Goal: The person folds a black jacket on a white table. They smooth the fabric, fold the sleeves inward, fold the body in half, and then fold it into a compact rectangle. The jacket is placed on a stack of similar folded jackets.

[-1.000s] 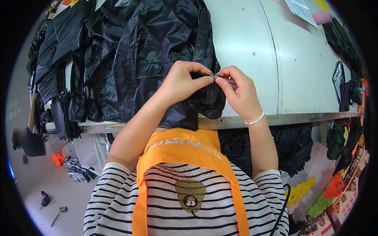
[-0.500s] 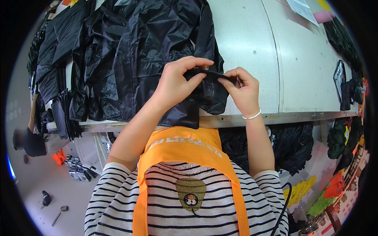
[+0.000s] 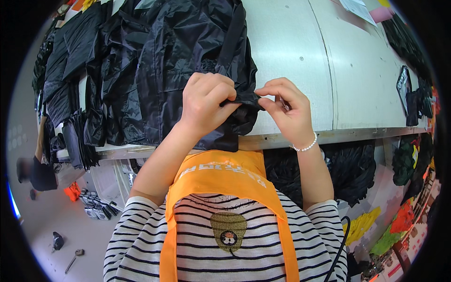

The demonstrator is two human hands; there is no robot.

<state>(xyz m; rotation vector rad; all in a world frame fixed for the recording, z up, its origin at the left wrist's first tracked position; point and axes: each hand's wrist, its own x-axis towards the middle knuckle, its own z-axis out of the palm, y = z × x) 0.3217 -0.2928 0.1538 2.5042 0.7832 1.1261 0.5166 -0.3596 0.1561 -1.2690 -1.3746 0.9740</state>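
Observation:
A black, shiny jacket (image 3: 181, 61) lies spread on the pale worktable, its lower part reaching the table's near edge. My left hand (image 3: 205, 98) is closed on a folded edge of the jacket's sleeve end, knuckles up and thumb pressed against the cloth. Just right of it, my right hand (image 3: 285, 105) pinches the tip of the same black fabric between thumb and forefinger. A small glint shows among its curled fingers, too small to make out. The cloth under my left fingers is partly hidden.
More black garments (image 3: 75, 51) lie in layers on the left of the worktable (image 3: 286, 51). Paper sheets (image 3: 359, 10) and a pink roll (image 3: 383, 14) are at the far right. Black cloth (image 3: 347, 174) fills the space below the table. Another person (image 3: 37, 171) is at far left.
My left hand has turned over, knuckles now up, and shifted slightly left and down with the fabric. The stretched edge between my hands has become shorter and bunched.

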